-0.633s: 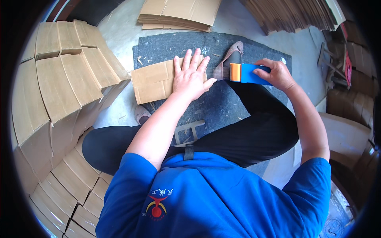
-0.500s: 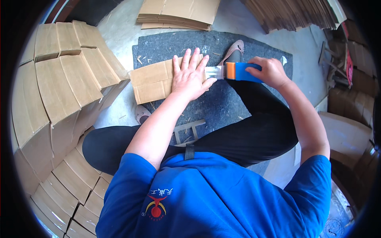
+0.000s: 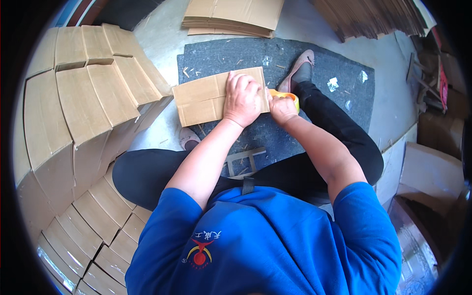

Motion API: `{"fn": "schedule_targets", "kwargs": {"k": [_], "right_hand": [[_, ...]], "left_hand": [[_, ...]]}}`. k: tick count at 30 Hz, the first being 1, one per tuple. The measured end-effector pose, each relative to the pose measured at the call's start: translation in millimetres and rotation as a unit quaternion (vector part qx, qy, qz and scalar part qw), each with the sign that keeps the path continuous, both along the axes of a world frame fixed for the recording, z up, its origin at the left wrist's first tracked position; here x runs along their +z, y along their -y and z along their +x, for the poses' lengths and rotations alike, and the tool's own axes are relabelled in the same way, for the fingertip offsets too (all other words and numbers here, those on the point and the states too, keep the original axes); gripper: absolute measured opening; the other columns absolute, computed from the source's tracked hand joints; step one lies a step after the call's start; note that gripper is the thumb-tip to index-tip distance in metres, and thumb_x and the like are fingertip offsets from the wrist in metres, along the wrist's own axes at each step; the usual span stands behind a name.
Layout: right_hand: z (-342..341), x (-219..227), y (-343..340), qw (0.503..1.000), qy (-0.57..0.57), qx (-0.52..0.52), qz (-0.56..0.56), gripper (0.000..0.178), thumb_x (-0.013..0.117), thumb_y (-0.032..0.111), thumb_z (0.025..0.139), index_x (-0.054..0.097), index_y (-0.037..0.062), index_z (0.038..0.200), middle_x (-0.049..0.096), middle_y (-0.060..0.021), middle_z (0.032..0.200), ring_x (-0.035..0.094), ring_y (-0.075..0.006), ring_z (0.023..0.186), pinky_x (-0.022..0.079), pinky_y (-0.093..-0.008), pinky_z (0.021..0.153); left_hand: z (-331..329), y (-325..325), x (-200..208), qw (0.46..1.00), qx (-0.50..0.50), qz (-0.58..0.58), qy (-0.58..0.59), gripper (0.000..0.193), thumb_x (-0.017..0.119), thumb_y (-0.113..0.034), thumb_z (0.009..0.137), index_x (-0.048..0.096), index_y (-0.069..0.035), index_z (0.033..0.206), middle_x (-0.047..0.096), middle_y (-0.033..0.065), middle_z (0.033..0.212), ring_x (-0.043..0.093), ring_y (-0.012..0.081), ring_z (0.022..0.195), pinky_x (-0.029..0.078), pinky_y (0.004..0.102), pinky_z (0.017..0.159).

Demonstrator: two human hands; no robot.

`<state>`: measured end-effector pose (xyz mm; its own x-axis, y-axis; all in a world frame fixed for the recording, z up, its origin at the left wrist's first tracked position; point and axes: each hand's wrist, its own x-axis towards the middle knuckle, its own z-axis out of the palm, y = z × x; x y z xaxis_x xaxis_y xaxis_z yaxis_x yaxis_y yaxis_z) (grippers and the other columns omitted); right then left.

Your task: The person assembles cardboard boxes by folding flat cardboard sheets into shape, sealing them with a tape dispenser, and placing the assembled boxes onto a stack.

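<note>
A brown cardboard box point(image 3: 201, 102) lies between my feet, a seam running along its top. My left hand point(image 3: 242, 100) bears down on its right part, fingers bent and drawn together against the cardboard. At the box's right end is my right hand point(image 3: 283, 109), closed round a tape dispenser point(image 3: 296, 100). Only the dispenser's yellow-orange rounded part shows; the rest is hidden by the hand. Whether tape still joins the dispenser to the box I cannot tell.
A dark grey mat point(image 3: 339, 105) with scraps lies under the box and my feet. Closed cartons point(image 3: 83, 101) are stacked at the left. Flat cardboard point(image 3: 233, 14) is piled ahead, with more sheets point(image 3: 373, 17) at the far right. A small frame point(image 3: 246, 161) lies near my lap.
My right hand has come left with the tape dispenser, from the stretched-out tape to the box's right end. The left hand's spread fingers have curled in. The view has shifted slightly.
</note>
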<state>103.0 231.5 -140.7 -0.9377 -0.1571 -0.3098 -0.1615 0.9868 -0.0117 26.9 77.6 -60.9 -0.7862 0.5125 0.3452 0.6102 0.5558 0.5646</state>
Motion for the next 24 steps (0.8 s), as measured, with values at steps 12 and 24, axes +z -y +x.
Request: {"fn": "schedule_targets", "kwargs": {"k": [12,24], "right_hand": [[-12,111,27,0.998,0.04,-0.007,0.042,0.073,0.051,0.015,0.09,0.018,-0.0103,0.15,0.071,-0.0149,0.08,0.071,-0.0248,0.066,0.056,-0.0382,0.058],[-11,104,32,0.992,0.06,-0.036,0.102,0.078,0.049,0.009,0.09,0.005,-0.0097,0.152,0.073,-0.0138,0.088,0.072,-0.0231,0.07,0.056,-0.0396,0.058]], "left_hand": [[46,31,14,0.975,-0.034,-0.209,0.07,0.064,0.052,-0.034,0.095,0.035,-0.006,0.15,0.027,0.0098,0.16,0.02,0.0241,0.15,0.012,0.0415,0.123],[31,141,9,0.907,0.274,-0.281,0.15,0.079,0.047,-0.053,0.095,0.023,-0.006,0.154,0.019,0.013,0.162,0.015,0.0254,0.151,0.009,0.0487,0.121]]}}
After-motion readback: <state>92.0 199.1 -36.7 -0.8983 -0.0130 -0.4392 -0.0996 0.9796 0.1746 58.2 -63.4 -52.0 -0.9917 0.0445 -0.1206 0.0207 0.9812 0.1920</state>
